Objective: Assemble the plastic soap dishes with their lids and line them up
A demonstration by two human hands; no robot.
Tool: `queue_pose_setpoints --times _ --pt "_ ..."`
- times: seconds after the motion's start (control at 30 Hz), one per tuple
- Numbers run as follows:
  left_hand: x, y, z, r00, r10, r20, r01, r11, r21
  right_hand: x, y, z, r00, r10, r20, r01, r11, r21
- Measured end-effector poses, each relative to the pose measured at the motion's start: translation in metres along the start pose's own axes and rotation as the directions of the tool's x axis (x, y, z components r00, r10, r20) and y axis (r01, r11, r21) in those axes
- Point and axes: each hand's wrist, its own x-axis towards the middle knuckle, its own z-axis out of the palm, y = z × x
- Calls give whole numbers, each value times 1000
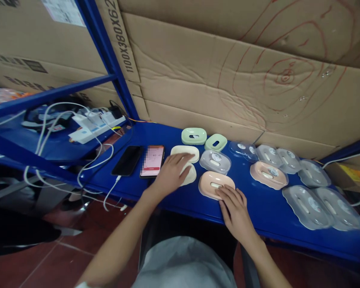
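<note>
My left hand (174, 170) reaches over two cream soap dishes, its fingers stretched across the back dish (184, 149) and its thumb over the front dish (192, 176). Part of both is hidden beneath it. My right hand (234, 204) rests its fingers, slightly apart, on the near right edge of a pink soap dish (205, 184), which seems to have a clear cover and shows a pale oval piece in its middle. Behind that lies a grey soap dish (222, 161) with a round sticker. Two green soap dishes (198, 137) stand farther back.
Clear lids (240, 149) lie at the back, near a second pink dish (258, 174) and several covered grey dishes (306, 206) on the right. Two phones (127, 160) and white cables lie left on the blue shelf (174, 200). A power strip (90, 134) is beyond; cardboard backs the shelf.
</note>
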Motion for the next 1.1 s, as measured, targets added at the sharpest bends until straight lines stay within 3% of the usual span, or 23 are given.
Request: queue_pose_setpoints --times 0.13,0.23,0.3,0.4,0.43,0.5,0.57,0.6,0.67,0.83,0.97,1.1 --pt "66 -15 5 994 -6 108 -5 994 108 -5 -2 -4 1000 6 -15 -6 1000 11" --pt "82 -2 14 988 23 150 -38 994 103 3 16 -18 997 28 -74 -31 999 -33" --pt "71 16 17 986 69 150 -79 995 63 22 39 -30 990 89 -106 -102 986 -130" --pt "32 47 19 978 181 101 -174 982 -75 69 84 -45 961 271 -56 -275 907 -319" --pt "18 55 20 972 205 114 -196 977 -90 87 99 -47 928 371 -29 -353 853 -384" --pt "-9 64 24 972 201 123 -194 978 -72 122 123 -46 816 578 4 -510 723 -466" --pt "-30 66 30 978 155 139 -153 988 -30 146 139 -38 742 671 7 -586 653 -481" --pt "-38 64 33 980 136 148 -136 991 -10 154 143 -32 727 687 8 -602 643 -473" --pt "-49 60 39 981 111 158 -115 993 15 157 147 -21 731 682 18 -604 659 -448" --pt "-58 54 44 983 90 158 -92 996 1 139 145 -3 800 600 29 -560 762 -324" --pt "-58 54 43 986 82 144 -78 996 -31 139 149 -5 841 540 20 -530 832 -167" --pt "-57 53 42 988 76 138 -67 995 -67 147 154 -19 863 501 -66 -499 866 40"
